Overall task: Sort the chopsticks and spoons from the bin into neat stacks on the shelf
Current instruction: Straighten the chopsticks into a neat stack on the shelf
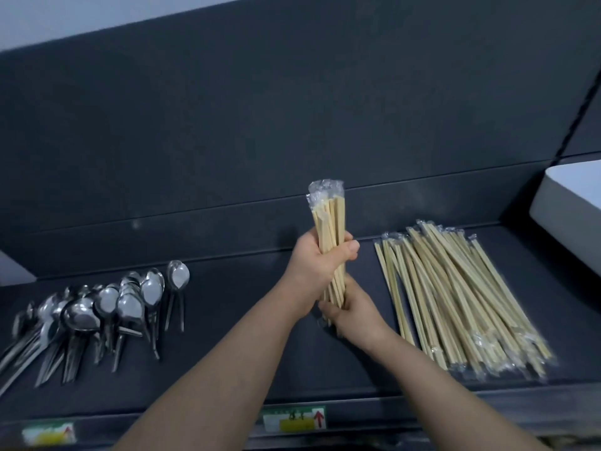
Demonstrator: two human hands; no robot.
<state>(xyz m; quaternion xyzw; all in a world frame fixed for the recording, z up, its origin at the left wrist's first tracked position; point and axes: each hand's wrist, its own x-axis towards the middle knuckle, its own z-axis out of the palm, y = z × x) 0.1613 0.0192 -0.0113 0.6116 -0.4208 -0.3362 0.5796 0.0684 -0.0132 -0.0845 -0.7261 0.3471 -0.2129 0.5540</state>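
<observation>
A bundle of plastic-wrapped wooden chopsticks (328, 219) stands upright above the middle of the dark shelf (247, 323). My left hand (317, 266) grips the bundle around its middle. My right hand (353, 315) holds its lower end from below. To the right, a large pile of wrapped chopsticks (455, 297) lies roughly aligned on the shelf. A heap of steel spoons (97, 314) lies at the left, bowls pointing away from me.
A white bin (572, 206) stands at the right edge, partly out of view. The shelf's dark back wall (260, 125) rises behind everything. Price labels (294, 418) are stuck on the shelf's front lip.
</observation>
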